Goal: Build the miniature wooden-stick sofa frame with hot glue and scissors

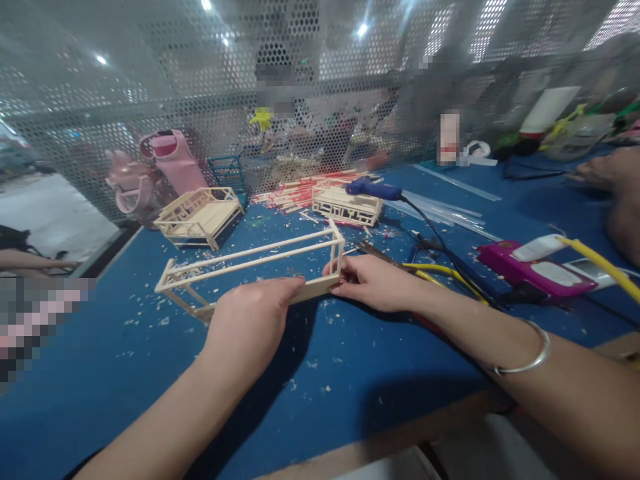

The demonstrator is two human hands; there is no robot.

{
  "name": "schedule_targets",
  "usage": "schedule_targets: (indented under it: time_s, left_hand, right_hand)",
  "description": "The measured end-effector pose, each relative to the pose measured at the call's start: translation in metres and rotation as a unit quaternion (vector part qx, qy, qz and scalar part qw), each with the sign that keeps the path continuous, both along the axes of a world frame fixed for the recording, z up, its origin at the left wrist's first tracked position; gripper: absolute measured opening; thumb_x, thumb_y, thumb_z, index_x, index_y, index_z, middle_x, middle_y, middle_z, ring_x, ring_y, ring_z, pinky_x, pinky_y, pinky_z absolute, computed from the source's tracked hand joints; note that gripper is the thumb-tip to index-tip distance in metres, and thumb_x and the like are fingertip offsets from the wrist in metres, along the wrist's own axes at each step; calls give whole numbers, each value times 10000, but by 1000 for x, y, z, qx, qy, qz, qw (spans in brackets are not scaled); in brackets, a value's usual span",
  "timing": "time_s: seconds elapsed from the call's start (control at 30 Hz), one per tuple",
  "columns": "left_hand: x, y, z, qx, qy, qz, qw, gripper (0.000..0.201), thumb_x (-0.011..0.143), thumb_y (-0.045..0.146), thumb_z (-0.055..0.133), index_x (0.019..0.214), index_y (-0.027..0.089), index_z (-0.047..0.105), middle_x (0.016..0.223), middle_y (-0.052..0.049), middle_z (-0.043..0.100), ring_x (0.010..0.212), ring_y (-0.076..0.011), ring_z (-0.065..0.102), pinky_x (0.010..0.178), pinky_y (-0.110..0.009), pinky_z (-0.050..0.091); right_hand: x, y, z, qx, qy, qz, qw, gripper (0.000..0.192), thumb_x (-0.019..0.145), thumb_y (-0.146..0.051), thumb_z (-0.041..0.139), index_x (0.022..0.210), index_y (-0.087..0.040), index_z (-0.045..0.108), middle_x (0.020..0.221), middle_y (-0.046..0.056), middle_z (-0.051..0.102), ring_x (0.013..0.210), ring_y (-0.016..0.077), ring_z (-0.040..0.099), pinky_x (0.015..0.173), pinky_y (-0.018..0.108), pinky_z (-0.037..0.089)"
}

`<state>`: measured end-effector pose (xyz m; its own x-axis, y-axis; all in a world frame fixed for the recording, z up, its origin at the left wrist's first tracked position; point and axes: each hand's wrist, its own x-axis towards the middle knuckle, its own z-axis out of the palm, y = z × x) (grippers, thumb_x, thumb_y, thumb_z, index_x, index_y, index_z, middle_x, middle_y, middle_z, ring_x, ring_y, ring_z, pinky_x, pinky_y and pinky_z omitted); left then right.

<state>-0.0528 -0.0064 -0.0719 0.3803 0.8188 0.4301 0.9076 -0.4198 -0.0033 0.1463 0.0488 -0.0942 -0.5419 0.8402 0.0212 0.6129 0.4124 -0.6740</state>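
Note:
Between my hands is a miniature wooden frame (255, 259), built of thin pale sticks with a flat strip along its near lower side. My left hand (253, 317) wraps around that strip near its middle, thumb on top. At the right end, my right hand (373, 281) pinches the frame by a corner post; whether its fingertips hold anything else is hidden. The frame is tilted and held above the blue table (320, 373). Behind it sit a small wooden daybed-like model (203, 215) and a second small wooden piece (346, 203).
A blue-handled glue gun (373, 189) rests on the second model, its cord trailing right. Red and pale sticks (300, 190) lie behind, clear glue sticks (450, 213) beside them. A purple power strip (540, 273), pliers (375, 253), a pink bottle (177, 160) and another person's hand (600, 170) are around.

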Motion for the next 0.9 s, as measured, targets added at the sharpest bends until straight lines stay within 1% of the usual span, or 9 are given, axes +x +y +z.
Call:
schedule_targets:
  time_s: [0.07,0.17,0.27,0.4,0.6,0.8,0.9]
  left_hand:
    - [0,0,0,6,4,2,1000,331,812,127,480,981,276,723,924,-12,747,776,-242,715,651,-336,562]
    - [1,0,0,8,-11,15,1000,284,817,186,504,957,283,731,886,-5,753,740,-237,716,623,-318,554]
    - [3,-1,0,8,-42,18,999,265,830,246,494,928,259,740,869,-14,756,732,-232,715,624,-307,547]
    - [4,-1,2,9,-65,19,998,266,827,265,491,908,240,743,867,-20,757,730,-229,714,645,-308,546]
    - [2,0,2,0,-57,10,998,272,825,252,488,934,255,738,878,-17,756,756,-221,712,659,-298,544]
    - [-1,3,4,-14,-39,-9,999,325,788,141,493,952,283,735,903,-1,752,773,-217,713,665,-301,553]
    - [-1,4,5,-20,-46,-13,999,329,784,132,494,945,285,738,890,3,753,766,-209,713,681,-296,555]
  right_hand:
    - [0,0,1,2,-6,-1,1000,98,792,-185,543,884,-162,567,655,-34,505,600,118,466,593,243,352]
    - [0,0,0,2,-3,-1,1000,72,801,-200,542,860,-164,560,659,-32,515,601,117,469,599,244,356]
    - [-1,1,-1,3,-2,-4,1000,72,802,-218,549,853,-166,555,669,-28,529,606,119,476,602,247,356]
    - [0,0,-1,5,-6,-13,1000,62,802,-229,552,814,-171,536,678,-24,540,606,120,480,598,250,358]
    - [0,-1,-1,7,-4,-14,1000,68,800,-228,552,770,-183,511,688,-18,557,610,121,484,599,249,362]
    - [-1,0,-1,5,-3,-9,1000,56,804,-213,542,766,-189,509,715,-5,576,645,134,500,626,258,369]
    - [0,-1,-2,5,4,-11,1000,71,805,-214,540,750,-192,500,715,-4,578,638,132,501,622,257,370]
